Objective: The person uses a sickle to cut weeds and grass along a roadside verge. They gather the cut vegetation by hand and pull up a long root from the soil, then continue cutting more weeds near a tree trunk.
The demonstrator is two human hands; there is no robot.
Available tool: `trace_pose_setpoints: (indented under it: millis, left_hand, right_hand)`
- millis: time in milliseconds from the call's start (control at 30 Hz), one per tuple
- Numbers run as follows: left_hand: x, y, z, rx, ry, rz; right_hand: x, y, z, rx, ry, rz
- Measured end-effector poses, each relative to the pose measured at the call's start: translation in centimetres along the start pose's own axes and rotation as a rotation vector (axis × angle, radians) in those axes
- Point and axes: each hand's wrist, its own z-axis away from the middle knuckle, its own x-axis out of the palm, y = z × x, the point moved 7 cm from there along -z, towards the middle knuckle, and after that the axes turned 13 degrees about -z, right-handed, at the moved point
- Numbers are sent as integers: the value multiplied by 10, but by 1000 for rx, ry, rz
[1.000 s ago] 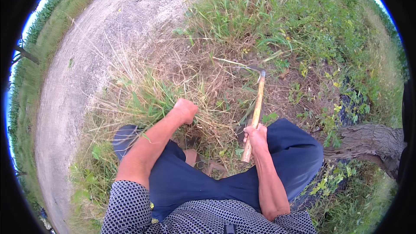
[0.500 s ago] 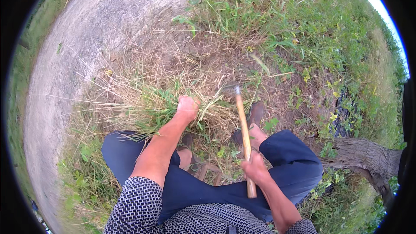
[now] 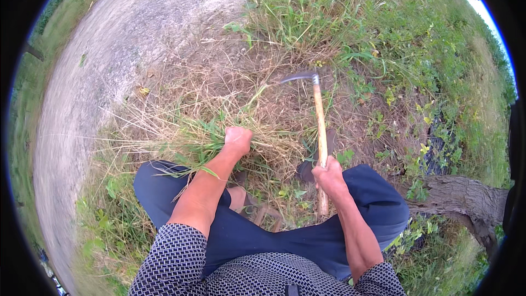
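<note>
A pale gravel path (image 3: 93, 77) curves along the left and far left, with green growth (image 3: 394, 22) covering the far right. A rough tree trunk (image 3: 466, 194) leans in at the right. On the near side, the person's dark trousers (image 3: 263, 241) show both knees bent and spread wide, probably to bring the body low and leave room between them for both arms.

Between the path and the right knee, the sickle (image 3: 320, 115) points away from the person, its wooden handle reaching far and its head turned left. The bunch of grass (image 3: 197, 137), part green and part straw, fans out leftward above the left knee. Whether its stems are all loose cannot be told.

The right grip (image 3: 330, 178) is wrapped around the handle's near part, seemingly for reach, with the butt sticking out below. The left grip (image 3: 238, 140) is a closed fist around the bunch of grass, likely to keep the stalks together. The thin curved blade (image 3: 298, 77) lies beyond the fist, well apart from it.
</note>
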Motion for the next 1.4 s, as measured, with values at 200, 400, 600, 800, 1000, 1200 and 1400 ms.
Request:
trace_pose_setpoints:
  millis: [200,400,600,800,1000,1200,1400]
  left_hand:
    - [12,-6,2,-27,-110,18]
    - [10,-22,7,-90,-143,125]
    - [-1,-31,7,-138,-53,178]
    - [13,-32,9,-115,-51,176]
    - [11,34,30,170,-142,117]
    - [6,-19,26,-33,-196,122]
    - [14,-97,31,-287,-162,147]
  right_hand:
    - [-28,21,127,199,-278,354]
    - [-3,-2,96,-292,-147,458]
    - [49,-59,-31,-198,-143,275]
    - [-3,-35,75,-310,-282,823]
    - [-64,-5,184,104,-284,796]
    - [-39,-11,137,-55,-268,658]
    - [48,-66,11,-272,-262,515]
